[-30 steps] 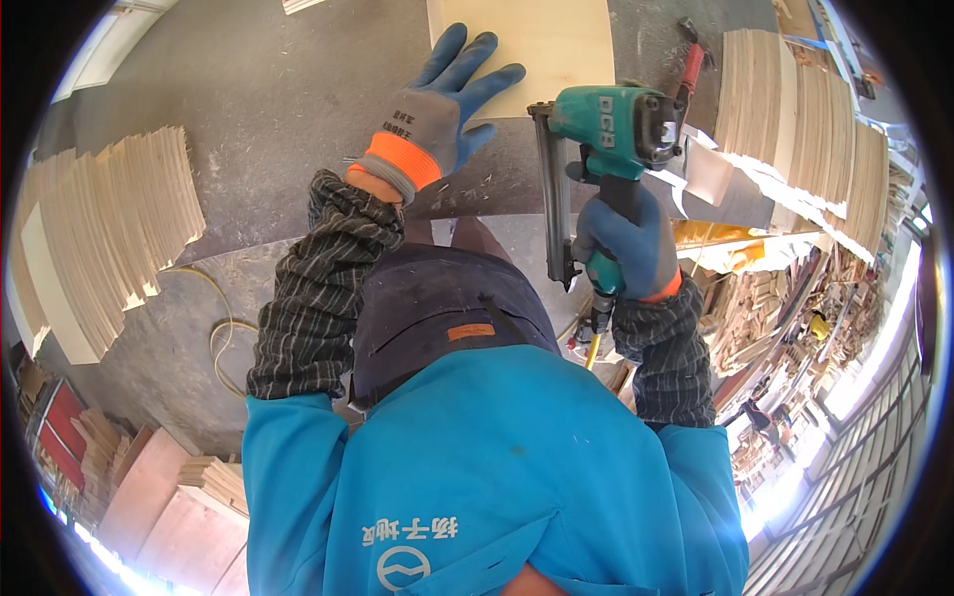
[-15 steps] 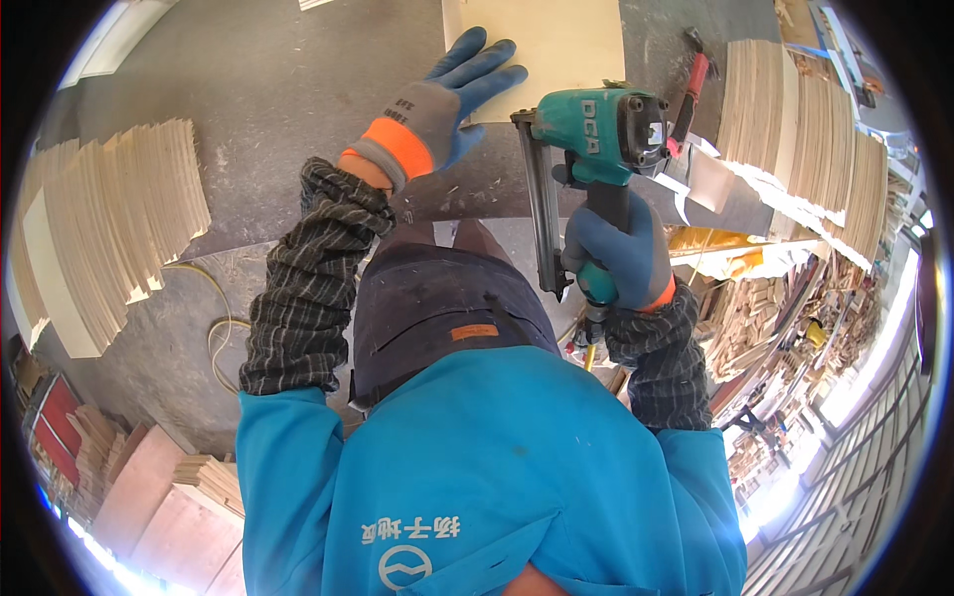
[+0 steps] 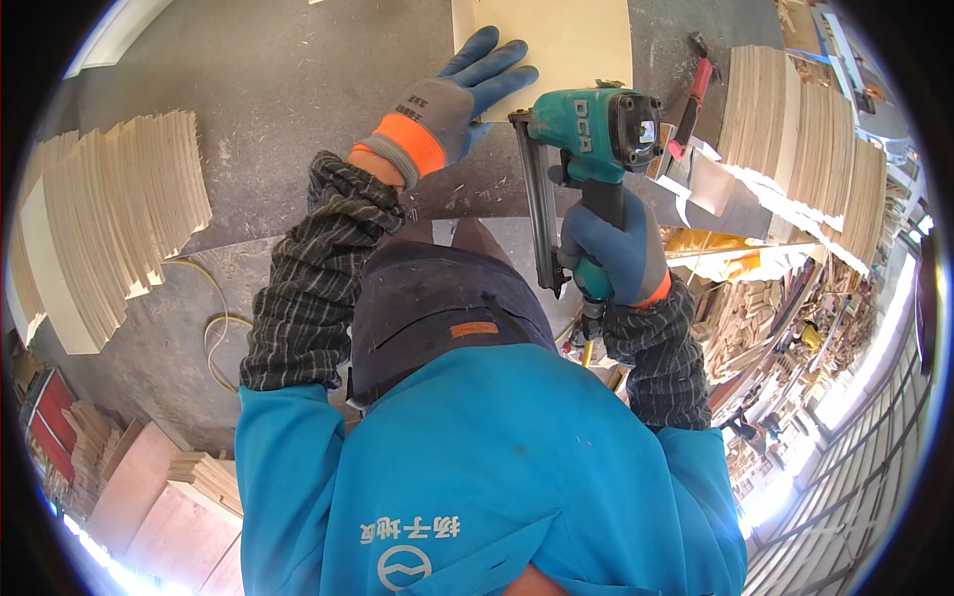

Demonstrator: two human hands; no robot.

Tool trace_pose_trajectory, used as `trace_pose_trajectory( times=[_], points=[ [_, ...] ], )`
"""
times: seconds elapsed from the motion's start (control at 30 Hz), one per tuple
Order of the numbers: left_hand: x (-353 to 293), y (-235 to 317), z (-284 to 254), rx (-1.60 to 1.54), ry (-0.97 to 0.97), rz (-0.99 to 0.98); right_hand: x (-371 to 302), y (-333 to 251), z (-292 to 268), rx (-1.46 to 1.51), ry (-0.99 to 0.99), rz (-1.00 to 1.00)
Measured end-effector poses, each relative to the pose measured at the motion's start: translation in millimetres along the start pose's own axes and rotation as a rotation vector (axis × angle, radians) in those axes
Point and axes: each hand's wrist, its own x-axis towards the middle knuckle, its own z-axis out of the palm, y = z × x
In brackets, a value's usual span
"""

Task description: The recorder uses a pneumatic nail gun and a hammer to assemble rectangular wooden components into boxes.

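My left hand [image 3: 457, 99], in a grey and blue work glove with an orange cuff, is open, its fingers stretched over the near left part of a pale wooden board [image 3: 571, 50]. My gloved right hand [image 3: 621, 243] is wrapped round the handle of a teal pneumatic stapler [image 3: 586, 124]. The tool's nose is at the near edge of the board; its long black magazine points down toward my body. Whether the nose touches the wood, I cannot tell.
Stacks of thin wooden boards stand on the dark worktable [image 3: 298, 109]: one stack [image 3: 129, 199] at left, another [image 3: 795, 119] at right. A red-handled hammer [image 3: 696, 94] lies right of the stapler. A yellow hose [image 3: 221, 298] loops on the floor. Scrap wood [image 3: 765, 318] is heaped at right.
The board and my left hand have shifted slightly to the right. My right hand keeps its grip on the stapler, which has hardly moved.
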Motion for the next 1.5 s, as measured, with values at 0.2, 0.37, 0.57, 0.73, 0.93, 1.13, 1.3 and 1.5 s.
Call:
trace_pose_trajectory(
  times=[0.2,0.37,0.57,0.73,0.93,1.13,1.3,1.5],
  points=[
    [2,2,-5,-0.019,0.010,-0.001,-1,13,-11,-0.015,0.014,-0.066],
    [5,25,-22,-0.183,0.184,-0.147,-33,23,-38,0.152,0.228,-0.043],
    [78,28,-36,-0.533,0.185,-0.900,-56,70,-74,-0.106,0.367,-0.157],
    [97,-35,-8,-0.667,0.108,-0.529,-84,97,-77,0.185,0.459,0.023],
    [166,-33,-47,-0.262,-0.438,-0.251,-108,142,-80,0.463,0.505,0.061],
    [191,38,-24,0.061,-0.304,-0.143,-125,164,-80,0.476,0.527,0.089],
    [82,117,32,0.387,-0.157,0.176,-127,174,-84,0.548,0.531,0.103],
    [92,76,18,0.393,-0.257,0.209,-130,174,-93,0.522,0.493,0.114]
  ],
)
